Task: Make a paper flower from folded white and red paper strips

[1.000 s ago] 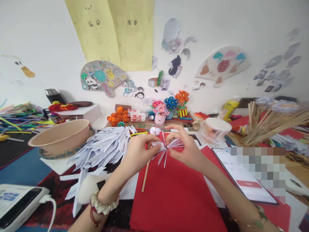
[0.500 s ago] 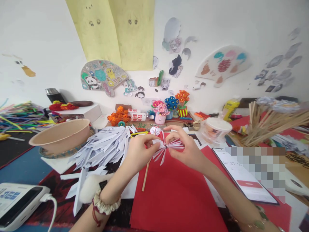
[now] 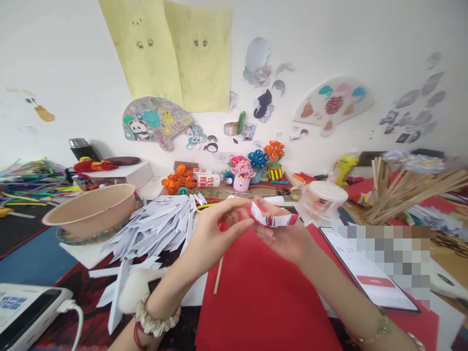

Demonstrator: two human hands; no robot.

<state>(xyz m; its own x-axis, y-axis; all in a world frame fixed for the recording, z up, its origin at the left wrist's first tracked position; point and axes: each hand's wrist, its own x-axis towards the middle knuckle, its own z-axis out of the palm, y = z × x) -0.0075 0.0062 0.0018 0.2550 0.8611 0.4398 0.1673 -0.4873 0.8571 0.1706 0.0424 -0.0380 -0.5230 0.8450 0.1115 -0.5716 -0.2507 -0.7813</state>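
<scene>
Pleated white-and-red paper piece (image 3: pixel 275 220) held in the right hand (image 3: pixel 288 243), above the red paper (image 3: pixel 270 297).
Right fingers curl beneath the piece, apparently to support its folds; the right thumb is not discernible. The left hand (image 3: pixel 219 226) sets its thumb at the piece's left end, probably to steady it; whether it pinches cannot be determined. The wooden stick's (image 3: pixel 218 278) upper end is concealed by the left hand. Folded paper strips (image 3: pixel 157 226) lie to the left, presumably for easy reach. Pixelation masks part of the smartphone (image 3: pixel 365 265).
</scene>
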